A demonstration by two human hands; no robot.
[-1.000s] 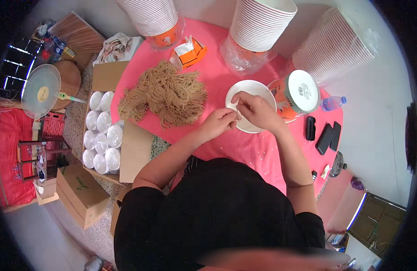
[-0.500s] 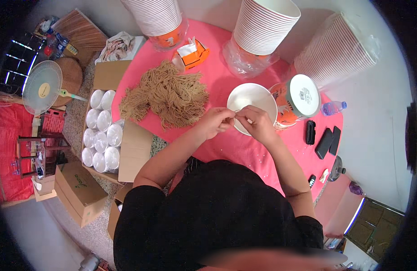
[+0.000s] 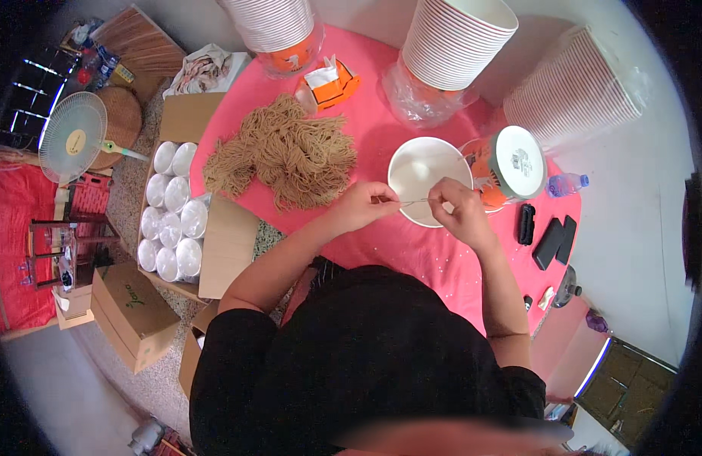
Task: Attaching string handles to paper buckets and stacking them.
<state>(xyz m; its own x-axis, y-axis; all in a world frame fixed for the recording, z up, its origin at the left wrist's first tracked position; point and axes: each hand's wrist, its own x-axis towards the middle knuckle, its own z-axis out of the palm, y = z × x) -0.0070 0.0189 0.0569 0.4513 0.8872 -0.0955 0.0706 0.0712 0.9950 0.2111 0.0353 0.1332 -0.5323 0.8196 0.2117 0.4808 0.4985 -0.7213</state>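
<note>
My left hand pinches one end of a thin, light-coloured string. Fingers of my right hand close on its other end, so a short length runs taut between both hands. The string crosses above the near rim of a white paper bucket, which stands open-side up. To the left lies a large heap of tan strings, apart from my left hand. Beside my right hand is an orange-and-white paper bucket, turned with its white base up and tilted.
A pink cloth covers the table. Stacks of paper buckets and an orange tissue pack stand at the back. A bottle and black phones lie right. A carton of wrapped white cups sits left.
My hands have moved apart, from fingertips nearly together to a visible length of string stretched between them. My right hand has shifted right. The whole view has tilted slightly.
</note>
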